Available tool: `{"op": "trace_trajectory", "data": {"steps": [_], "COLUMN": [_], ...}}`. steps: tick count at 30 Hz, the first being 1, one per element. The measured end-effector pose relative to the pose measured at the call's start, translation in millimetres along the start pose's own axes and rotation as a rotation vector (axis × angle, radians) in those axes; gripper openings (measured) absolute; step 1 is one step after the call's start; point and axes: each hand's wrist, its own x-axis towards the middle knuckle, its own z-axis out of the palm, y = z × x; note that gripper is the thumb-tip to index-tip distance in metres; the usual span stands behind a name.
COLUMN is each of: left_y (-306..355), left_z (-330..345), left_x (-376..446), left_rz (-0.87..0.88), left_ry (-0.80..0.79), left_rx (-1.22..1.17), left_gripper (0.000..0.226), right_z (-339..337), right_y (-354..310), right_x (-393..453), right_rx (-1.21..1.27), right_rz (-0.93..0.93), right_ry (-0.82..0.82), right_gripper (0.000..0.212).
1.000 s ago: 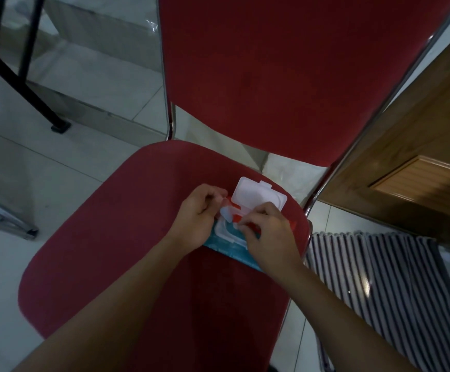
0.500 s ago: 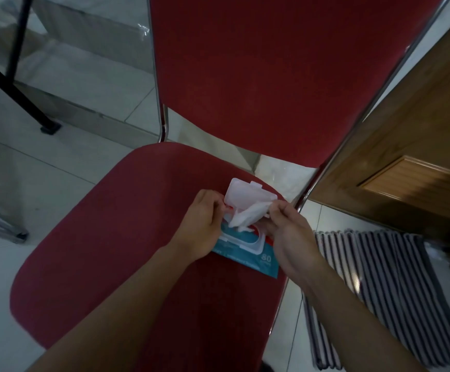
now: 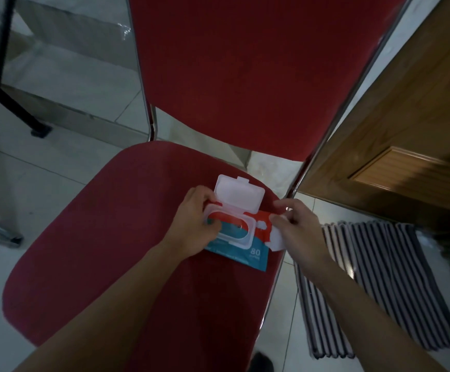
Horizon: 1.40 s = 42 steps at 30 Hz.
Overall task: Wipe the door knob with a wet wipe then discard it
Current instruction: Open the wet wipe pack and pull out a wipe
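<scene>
Presently: white wet wipe (image 3: 277, 234) pinched in right hand (image 3: 297, 226) grip; left hand (image 3: 191, 224) pressing teal-red wipe pack (image 3: 248, 252), lid (image 3: 238, 196) open, "80" printed.

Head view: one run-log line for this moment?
left hand steadies wipes pack on chair seat | lid open | right hand holds wet wipe

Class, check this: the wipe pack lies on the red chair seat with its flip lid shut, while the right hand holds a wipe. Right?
Not quite. The head view shows the flip lid standing open on the wipe pack. It does lie on the red chair seat, and the right hand holds a wipe.
</scene>
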Motion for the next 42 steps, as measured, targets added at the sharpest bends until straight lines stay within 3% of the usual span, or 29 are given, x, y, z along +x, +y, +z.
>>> {"op": "trace_trajectory", "data": {"steps": [2,6,8,11,14,19,24,31,37,42], "left_y": [-2.0,-0.4,-0.2,1.1,-2.0,-7.4,-5.5,-0.6,48.4,139.6], "left_z": [2.4,5.7,4.5,-1.6,-3.3,0.4,2.9,5.8,8.5,18.3], "left_x": [-1.0,0.2,-0.4,-2.8,-4.2,-9.0,-14.0,-16.0,-16.9,-22.6], "left_rz": [-0.025,-0.067,-0.069,-0.097,-0.159,-0.042,0.081,0.143,-0.006,-0.136], "left_ry": [-0.012,-0.057,-0.088,-0.222,-0.25,-0.208,-0.177,-0.221,-0.12,-0.317], "left_rx": [-0.031,-0.113,-0.163,-0.325,-0.434,-0.071,0.081,0.296,0.064,-0.37], "left_gripper": [0.046,0.095,0.104,0.088,0.072,0.075,0.073,0.049,0.036,0.021], "right_z": [5.9,9.8,8.2,8.4,12.8,17.2,15.9,5.7,-23.5,-72.1], "right_y": [0.0,-2.0,-0.8,7.9,19.3,25.0,25.2,13.9,-7.3,-54.5], "right_x": [1.9,-0.3,-2.6,-5.9,-11.1,-12.5,-14.0,-19.3,-30.4,-60.8], "right_rx": [-0.094,-0.068,-0.021,-0.051,-0.115,-0.115,-0.085,0.122,0.396,0.589], "right_rz": [-0.037,-0.151,-0.174,-0.187,-0.145,-0.091,-0.032,0.104,0.189,0.176], "right_ry": [-0.054,-0.167,-0.157,-0.171,-0.231,-0.23,-0.234,-0.166,-0.059,-0.005], "right_gripper": [0.033,0.042,0.042,0.031,0.031,0.035,0.032,0.017,0.015,0.022]}}
